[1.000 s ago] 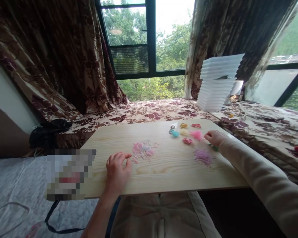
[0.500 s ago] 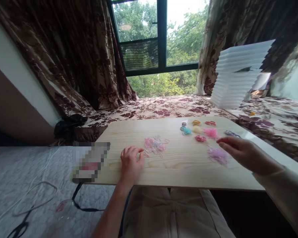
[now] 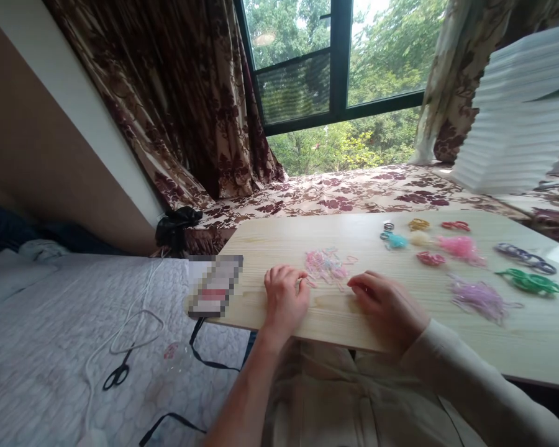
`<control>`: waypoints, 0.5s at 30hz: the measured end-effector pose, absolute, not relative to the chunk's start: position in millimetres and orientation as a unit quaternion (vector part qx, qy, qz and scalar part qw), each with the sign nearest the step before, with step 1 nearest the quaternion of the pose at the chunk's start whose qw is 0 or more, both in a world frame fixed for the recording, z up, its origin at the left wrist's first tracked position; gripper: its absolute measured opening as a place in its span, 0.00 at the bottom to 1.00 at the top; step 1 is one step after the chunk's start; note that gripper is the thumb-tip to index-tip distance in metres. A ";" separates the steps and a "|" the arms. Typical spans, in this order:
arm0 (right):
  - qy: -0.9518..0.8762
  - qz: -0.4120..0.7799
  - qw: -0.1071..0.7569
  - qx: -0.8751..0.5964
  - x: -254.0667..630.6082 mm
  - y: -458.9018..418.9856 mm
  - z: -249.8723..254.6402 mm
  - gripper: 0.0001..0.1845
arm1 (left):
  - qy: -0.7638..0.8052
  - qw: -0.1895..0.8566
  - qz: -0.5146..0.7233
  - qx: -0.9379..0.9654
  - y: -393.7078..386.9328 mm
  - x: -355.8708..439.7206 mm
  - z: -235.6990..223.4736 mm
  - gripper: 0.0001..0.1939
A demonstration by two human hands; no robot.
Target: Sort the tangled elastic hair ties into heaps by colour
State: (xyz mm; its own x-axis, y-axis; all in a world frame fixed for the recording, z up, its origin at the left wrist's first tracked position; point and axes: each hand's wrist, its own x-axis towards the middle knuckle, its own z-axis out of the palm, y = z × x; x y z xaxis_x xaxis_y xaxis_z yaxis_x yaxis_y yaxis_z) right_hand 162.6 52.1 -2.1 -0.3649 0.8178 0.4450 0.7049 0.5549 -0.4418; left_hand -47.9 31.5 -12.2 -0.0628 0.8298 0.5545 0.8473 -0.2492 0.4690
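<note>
A loose pile of small pastel elastic bands (image 3: 326,264), mostly pink with some pale blue and white, lies on the board between and beyond my hands. My left hand (image 3: 286,295) rests at the pile's left edge, its fingers bent and a small gap showing between thumb and forefinger. Just right of the pile, low over the board, is my right hand (image 3: 386,304), fingertips pressed together. Anything between those fingertips is too small to make out. Farther right are separate heaps of purple bands (image 3: 479,300), pink bands (image 3: 461,248) and light blue bands (image 3: 395,240).
Green hair ties (image 3: 531,282), dark blue ones (image 3: 526,257), red ones (image 3: 455,226) and yellow ones (image 3: 419,224) lie on the wooden board (image 3: 261,239). A blurred-out flat object (image 3: 217,288) is at its left edge. Scissors (image 3: 116,377) and a white cable (image 3: 140,310) lie on the bed.
My right hand has moved left from the purple and pink heaps to the mixed pile. My left hand stays beside that pile. The view has swung, showing the green ties and scissors more plainly.
</note>
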 end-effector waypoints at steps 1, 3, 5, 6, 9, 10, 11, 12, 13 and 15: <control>-0.823 0.080 0.323 -0.461 163.1 52.3 -3.7 0.13 | -0.613 0.009 -0.395 -0.684 31.2 -47.7 -12.0 0.09; -0.830 0.066 0.323 -0.450 164.3 51.6 -6.6 0.14 | -0.613 0.007 -0.394 -0.685 30.9 -47.5 -11.5 0.10; -0.837 0.053 0.320 -0.441 164.8 50.7 -8.5 0.15 | -0.612 0.005 -0.390 -0.688 30.7 -47.3 -11.1 0.10; -0.839 0.047 0.318 -0.439 164.7 50.5 -9.0 0.16 | -0.610 0.004 -0.386 -0.692 30.6 -47.2 -10.8 0.10; -0.846 0.033 0.312 -0.432 163.8 50.6 -9.3 0.17 | -0.605 0.004 -0.373 -0.704 30.2 -46.7 -9.8 0.11; -0.848 0.031 0.312 -0.427 163.5 50.6 -9.1 0.18 | -0.603 0.005 -0.369 -0.707 30.0 -46.6 -9.4 0.11; -0.851 0.029 0.312 -0.422 163.4 50.5 -8.8 0.18 | -0.603 0.007 -0.365 -0.709 29.8 -46.5 -9.0 0.11; -0.853 0.027 0.313 -0.417 163.3 50.4 -8.6 0.18 | -0.604 0.009 -0.362 -0.710 29.7 -46.4 -8.8 0.12; -0.855 0.025 0.313 -0.413 163.3 50.2 -8.4 0.19 | -0.606 0.010 -0.360 -0.710 29.6 -46.4 -8.6 0.12; -0.858 0.020 0.310 -0.408 163.5 49.9 -8.4 0.19 | -0.613 0.011 -0.356 -0.706 29.5 -46.4 -8.3 0.13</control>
State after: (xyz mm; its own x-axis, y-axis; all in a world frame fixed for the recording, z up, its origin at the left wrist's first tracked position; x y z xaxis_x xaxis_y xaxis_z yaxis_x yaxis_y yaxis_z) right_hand 163.5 49.9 -8.4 -0.4739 0.7134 0.5163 0.6890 0.6655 -0.2872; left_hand -46.4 29.5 -8.3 -0.0038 0.8568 0.5156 0.8728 -0.2488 0.4199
